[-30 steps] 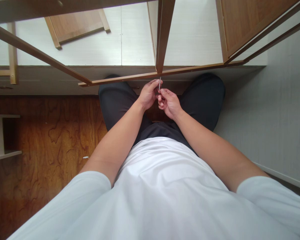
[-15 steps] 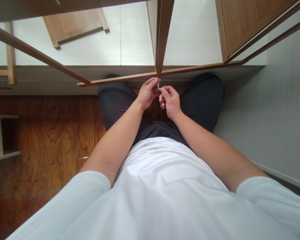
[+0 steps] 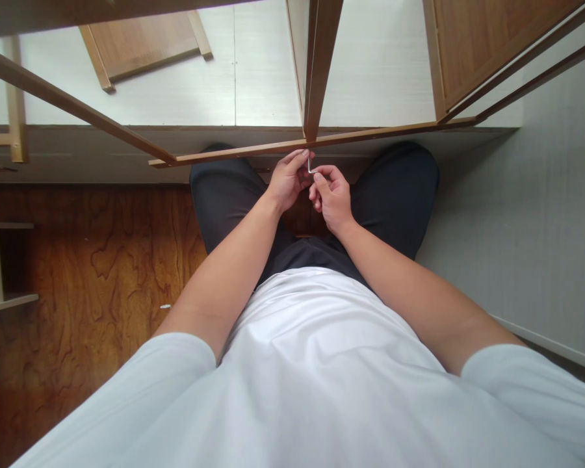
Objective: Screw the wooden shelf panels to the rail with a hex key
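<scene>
A small L-shaped hex key (image 3: 309,165) runs between my two hands, just below the wooden rail (image 3: 253,151) of a frame. My right hand (image 3: 332,195) is closed, thumb and forefinger pinching the key's sideways arm. Fingers of my left hand (image 3: 288,180) close around the key's upper end, right under the spot where an upright wooden post (image 3: 318,71) meets the rail. Whatever the key's tip sits in is hidden by my left fingertips. Both hands are above my lap, between my dark-trousered knees.
Behind the rail, a pale platform (image 3: 268,78) carries a loose wooden panel (image 3: 146,42). Slanting bars (image 3: 78,97) of the frame rise on the left, and a wooden panel (image 3: 497,45) stands at right. A pale wall (image 3: 526,227) is at my right. Wood-patterned floor (image 3: 102,273) lies at left.
The view has shifted very slightly. Both hands keep the same grip on the hex key, and its angle looks almost unchanged.
</scene>
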Motion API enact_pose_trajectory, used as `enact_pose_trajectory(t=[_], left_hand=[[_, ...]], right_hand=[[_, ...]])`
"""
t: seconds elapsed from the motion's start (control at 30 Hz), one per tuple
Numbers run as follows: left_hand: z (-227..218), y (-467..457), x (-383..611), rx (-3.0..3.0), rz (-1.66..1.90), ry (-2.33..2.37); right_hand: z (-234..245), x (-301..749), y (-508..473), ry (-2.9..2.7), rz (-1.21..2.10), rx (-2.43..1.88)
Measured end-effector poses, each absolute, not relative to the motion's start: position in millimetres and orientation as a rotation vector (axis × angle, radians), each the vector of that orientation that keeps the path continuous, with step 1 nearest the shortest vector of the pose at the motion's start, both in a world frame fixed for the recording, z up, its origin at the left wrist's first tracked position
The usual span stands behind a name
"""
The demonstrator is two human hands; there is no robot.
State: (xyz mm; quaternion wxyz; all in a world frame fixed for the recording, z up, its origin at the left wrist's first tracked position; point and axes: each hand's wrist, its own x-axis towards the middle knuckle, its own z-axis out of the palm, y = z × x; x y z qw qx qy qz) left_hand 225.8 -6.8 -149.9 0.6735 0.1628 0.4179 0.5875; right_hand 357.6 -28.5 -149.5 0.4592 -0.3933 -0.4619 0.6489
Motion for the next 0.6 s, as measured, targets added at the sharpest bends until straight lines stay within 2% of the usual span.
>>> enact_pose_trajectory(t=[0.6], left_hand=[[-149, -7, 226, 0.387, 1.309, 0.989]], right_hand=[[-139, 359, -30, -1.161, 1.587, -1.031]])
